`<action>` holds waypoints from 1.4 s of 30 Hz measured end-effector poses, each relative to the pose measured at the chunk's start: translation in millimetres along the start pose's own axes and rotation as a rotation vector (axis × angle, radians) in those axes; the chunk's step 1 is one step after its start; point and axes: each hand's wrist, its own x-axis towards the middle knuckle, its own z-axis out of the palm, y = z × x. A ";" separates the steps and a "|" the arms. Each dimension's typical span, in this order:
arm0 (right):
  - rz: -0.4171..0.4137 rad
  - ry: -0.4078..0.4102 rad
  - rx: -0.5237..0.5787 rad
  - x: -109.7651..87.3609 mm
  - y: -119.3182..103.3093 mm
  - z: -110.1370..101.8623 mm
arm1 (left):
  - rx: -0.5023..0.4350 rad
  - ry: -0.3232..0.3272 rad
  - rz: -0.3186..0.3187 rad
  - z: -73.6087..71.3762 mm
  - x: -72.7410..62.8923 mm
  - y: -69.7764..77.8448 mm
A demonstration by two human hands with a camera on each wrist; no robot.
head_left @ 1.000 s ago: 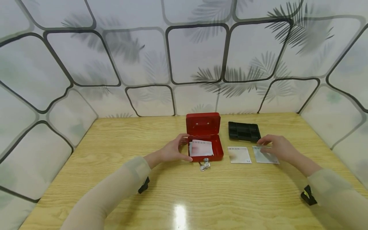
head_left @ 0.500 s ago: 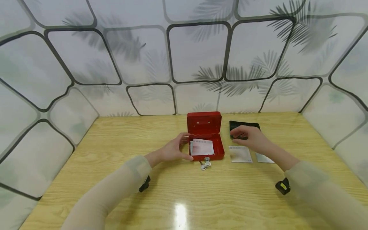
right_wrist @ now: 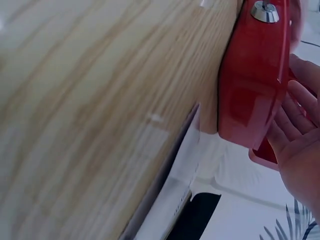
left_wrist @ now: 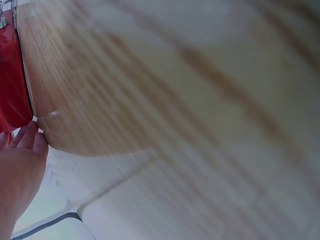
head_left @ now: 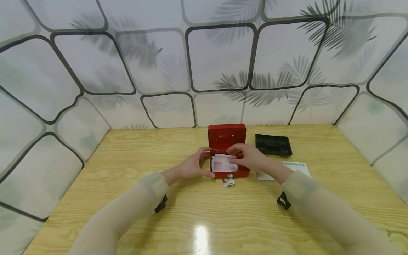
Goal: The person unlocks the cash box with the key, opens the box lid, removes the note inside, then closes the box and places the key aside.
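Observation:
A red cash box (head_left: 220, 175) stands with its lid (head_left: 227, 136) raised. Inside lies a small stack of pinkish and pale banknotes (head_left: 221, 163). My left hand (head_left: 192, 165) holds the box at its left side, thumb at the front corner and fingers farther back; in the left wrist view its fingers (left_wrist: 30, 137) meet the red wall. My right hand (head_left: 251, 157) reaches over the box's right wall, with its fingertips over the right edge of the stack. In the right wrist view its fingers (right_wrist: 295, 112) extend loosely past the box rim, fingertips partly hidden.
Keys (head_left: 226, 184) hang at the lock on the box front. To the right, a black compartment tray (head_left: 274, 153) lies behind a pale green banknote (head_left: 302, 168) and another banknote (head_left: 264, 176), both partly covered by my right arm. A patterned cloth wall (head_left: 220, 60) rises behind.
My right hand has left the pale green banknote on the right and moved left, past the black tray, to the notes in the box. My left hand has stayed at the box.

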 end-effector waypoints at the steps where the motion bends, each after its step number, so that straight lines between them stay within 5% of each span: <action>1: 0.010 -0.012 0.006 1.8 -1.3 1.6 | -0.001 -0.001 0.001 0.1 0.0 0.0; 19: 0.099 -0.109 -0.060 14.4 -7.2 14.4 | -0.004 -0.003 0.008 0.0 -0.7 0.7; 32: 0.072 -0.078 -0.106 14.5 -7.2 19.1 | -0.009 -0.005 0.018 1.0 -1.2 1.2; 42: 0.000 0.008 -0.018 13.6 -5.6 19.8 | -0.014 -0.005 0.026 0.8 -1.4 -0.2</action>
